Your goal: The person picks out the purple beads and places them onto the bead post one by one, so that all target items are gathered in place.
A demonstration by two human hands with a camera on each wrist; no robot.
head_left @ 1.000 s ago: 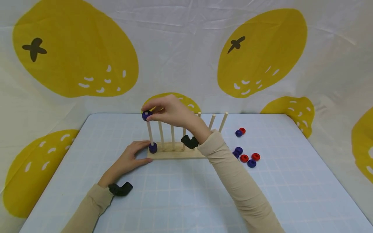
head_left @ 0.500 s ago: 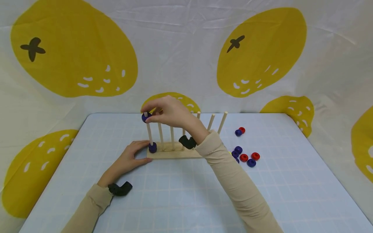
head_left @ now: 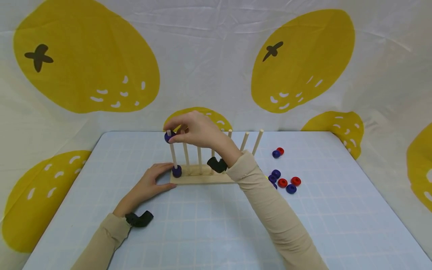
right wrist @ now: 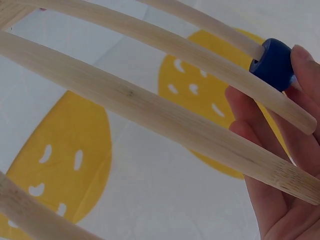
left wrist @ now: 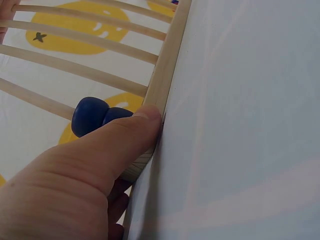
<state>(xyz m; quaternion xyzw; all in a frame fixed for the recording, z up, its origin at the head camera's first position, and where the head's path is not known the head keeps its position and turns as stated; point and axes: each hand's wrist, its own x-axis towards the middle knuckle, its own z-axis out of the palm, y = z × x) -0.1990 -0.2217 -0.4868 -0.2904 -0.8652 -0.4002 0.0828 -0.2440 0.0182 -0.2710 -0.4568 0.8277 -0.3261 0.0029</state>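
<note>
My right hand (head_left: 199,129) pinches a blue bead (head_left: 167,137) between thumb and fingers at the top of the leftmost peg (head_left: 173,154). In the right wrist view, that peg enters the hole of the bead (right wrist: 275,65). Two blue beads (left wrist: 90,116) sit stacked at the foot of the same peg, against the base. With its thumb in front and fingers behind, my left hand (head_left: 150,185) grips the left end of the wooden peg stand (head_left: 206,180). The stand's other pegs carry no beads where they show; my right forearm hides its right end.
Loose beads lie to the right of the stand: a red bead (head_left: 296,181), a blue bead (head_left: 291,189) and several others, one yellow sliver partly behind the sleeve. Farther back, another blue bead (head_left: 276,154) touches a red one. A lemon-print cloth (head_left: 209,56) rises behind the table.
The pinched blue bead has come down slightly, and the peg tip shows more clearly above it. My right forearm shifted a little left, baring more loose beads; the left hand keeps its place.
</note>
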